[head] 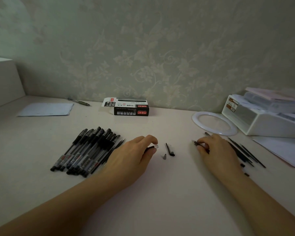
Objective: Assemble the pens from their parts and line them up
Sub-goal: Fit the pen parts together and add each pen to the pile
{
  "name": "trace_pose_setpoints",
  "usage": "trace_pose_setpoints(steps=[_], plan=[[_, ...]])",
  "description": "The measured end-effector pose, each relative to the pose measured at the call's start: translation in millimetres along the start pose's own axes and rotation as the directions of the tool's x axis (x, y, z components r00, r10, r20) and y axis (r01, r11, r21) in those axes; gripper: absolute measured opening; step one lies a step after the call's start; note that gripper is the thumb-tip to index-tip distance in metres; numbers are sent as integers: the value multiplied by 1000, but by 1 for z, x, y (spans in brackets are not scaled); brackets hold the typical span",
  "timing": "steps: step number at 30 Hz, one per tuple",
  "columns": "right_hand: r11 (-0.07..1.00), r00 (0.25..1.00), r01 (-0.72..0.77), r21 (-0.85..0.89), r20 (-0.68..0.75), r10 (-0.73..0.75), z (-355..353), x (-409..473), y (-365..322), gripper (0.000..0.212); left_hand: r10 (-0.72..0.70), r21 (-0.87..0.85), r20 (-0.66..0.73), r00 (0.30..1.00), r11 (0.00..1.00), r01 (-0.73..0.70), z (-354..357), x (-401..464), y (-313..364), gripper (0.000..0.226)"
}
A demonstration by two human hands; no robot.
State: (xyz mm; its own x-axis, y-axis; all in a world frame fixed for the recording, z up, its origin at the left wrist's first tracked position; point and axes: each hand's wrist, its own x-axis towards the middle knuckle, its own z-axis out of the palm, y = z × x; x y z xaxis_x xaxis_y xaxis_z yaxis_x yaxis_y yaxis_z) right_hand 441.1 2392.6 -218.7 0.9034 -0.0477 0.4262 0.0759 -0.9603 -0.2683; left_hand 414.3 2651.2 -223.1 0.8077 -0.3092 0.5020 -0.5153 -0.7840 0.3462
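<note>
Head view. On the pale desk surface [160,193], the left hand [131,159] rests near the middle, fingers curled round a clear pen barrel [154,147] whose open end shows past the fingertips. The right hand [218,150] lies well apart toward the right edge, pinching a small bundle of thin black refills [195,143] whose tips point left. Between the hands lie a black pen cap with clip [169,149] and a small grey cone tip [164,157], close together but apart. A batch of assembled black-capped pens [85,150] lies side by side toward the left, partly covered by the left hand. Loose black refills [245,153] lie just behind the right hand, partly hidden by it. At the far edge sit a black-and-white pen box [131,109], a white ring-shaped object [196,116], a white desktop organiser [262,123], paper sheets [46,109] and a green pen [80,101].
</note>
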Motion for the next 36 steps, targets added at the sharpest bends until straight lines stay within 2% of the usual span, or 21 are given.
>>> trace_pose_setpoints(steps=[3, 7, 13, 27, 36], plan=[[999, 999, 15, 35, -39, -13, 0, 0, -1, 22, -71, 166, -33, 997, 983, 76, -7, 2, -4, 24], [986, 985, 107, 124, -145, -89, 0, -3, -10, 21, -252, 366, -72, 965, 894, 260, -16, 4, -11, 29], [955, 966, 232, 184, -157, -205, 3, -7, -22, 20, -400, 486, -65, 914, 787, 379, -19, 5, -20, 36], [934, 957, 281, 220, -135, -256, 6, -9, -25, 18, -406, 569, -57, 912, 738, 364, -11, 4, -27, 15], [936, 961, 270, 226, -126, -246, 7, -11, -27, 16, -423, 617, -55, 905, 698, 364, -9, 4, -26, 23]])
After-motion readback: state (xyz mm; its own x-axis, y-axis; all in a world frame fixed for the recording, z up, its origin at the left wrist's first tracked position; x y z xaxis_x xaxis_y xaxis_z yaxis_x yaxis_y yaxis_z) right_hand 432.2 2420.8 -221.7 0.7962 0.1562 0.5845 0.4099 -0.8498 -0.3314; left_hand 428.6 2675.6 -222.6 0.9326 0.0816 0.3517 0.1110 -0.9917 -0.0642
